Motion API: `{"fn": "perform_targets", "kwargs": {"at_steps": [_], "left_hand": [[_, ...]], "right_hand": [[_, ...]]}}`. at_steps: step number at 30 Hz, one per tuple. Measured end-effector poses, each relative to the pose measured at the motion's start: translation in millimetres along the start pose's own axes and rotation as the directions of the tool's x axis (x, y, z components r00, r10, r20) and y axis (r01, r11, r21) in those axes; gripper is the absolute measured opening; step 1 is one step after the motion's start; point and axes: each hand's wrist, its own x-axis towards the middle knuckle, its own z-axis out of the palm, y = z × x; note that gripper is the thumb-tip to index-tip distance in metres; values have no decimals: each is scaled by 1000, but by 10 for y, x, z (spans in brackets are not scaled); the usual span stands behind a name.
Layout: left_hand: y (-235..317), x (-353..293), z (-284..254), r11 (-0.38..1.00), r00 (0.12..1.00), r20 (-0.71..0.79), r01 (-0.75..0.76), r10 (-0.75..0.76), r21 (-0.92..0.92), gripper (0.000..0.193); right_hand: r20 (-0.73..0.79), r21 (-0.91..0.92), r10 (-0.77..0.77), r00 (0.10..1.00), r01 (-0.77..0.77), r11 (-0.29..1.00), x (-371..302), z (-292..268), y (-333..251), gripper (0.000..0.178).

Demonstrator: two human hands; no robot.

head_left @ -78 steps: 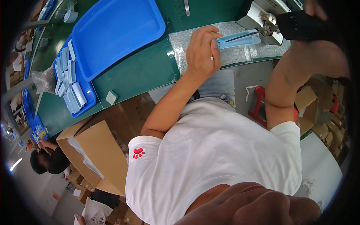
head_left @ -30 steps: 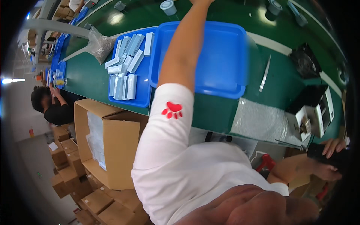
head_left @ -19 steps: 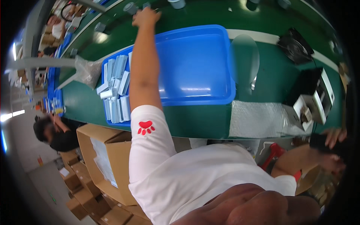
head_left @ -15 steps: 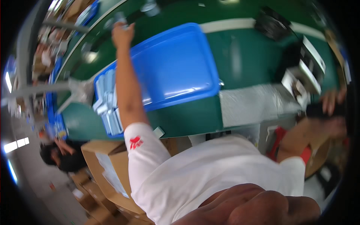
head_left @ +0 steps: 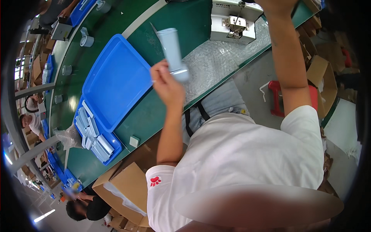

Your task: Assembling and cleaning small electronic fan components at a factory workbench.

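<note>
My left hand (head_left: 169, 83) is closed on a light blue plastic part (head_left: 170, 46), gripping it near its rounded lower end. The part has a long, flat body that stands up above my fingers; motion smears it slightly. My right hand (head_left: 277, 8) is at the top edge, beside the right end of a white bench machine (head_left: 234, 23) with a metal fixture on its front. Its fingers are cut off by the picture's edge. Left of my left hand lies a large blue tray (head_left: 116, 83) with a bare bottom.
A smaller blue tray (head_left: 116, 151) holds several light blue plastic pieces (head_left: 92, 129). Bubble wrap (head_left: 210, 63) covers the table beside the machine. Round cups (head_left: 87, 41) stand on the green belt. A small white block (head_left: 134, 141) sits near the edge, above an open carton (head_left: 129, 185).
My left hand has come back from far over the belt and now holds the light blue part before me. The view has turned right, and my right hand has moved up to the machine.
</note>
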Motion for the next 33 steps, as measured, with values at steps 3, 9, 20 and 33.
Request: {"fn": "perform_targets", "kwargs": {"at_steps": [3, 9, 20, 33], "left_hand": [[55, -267, 263, 997, 994, 83, -66, 70, -42, 26], [-69, -394, 296, 930, 941, 148, -327, 305, 166, 28], [-76, -387, 278, 879, 870, 218, -469, 442, 91, 26], [-60, -407, 279, 866, 866, 232, -480, 442, 140, 24]], "right_hand": [[37, 1, 51, 998, -51, 999, -90, -88, 34, 41], [48, 351, 676, 735, -646, 678, -189, -514, -463, 53], [285, 605, 697, 658, -687, 401, -609, -604, 10, 59], [138, 526, 756, 640, -694, 491, -841, -310, -202, 57]]}}
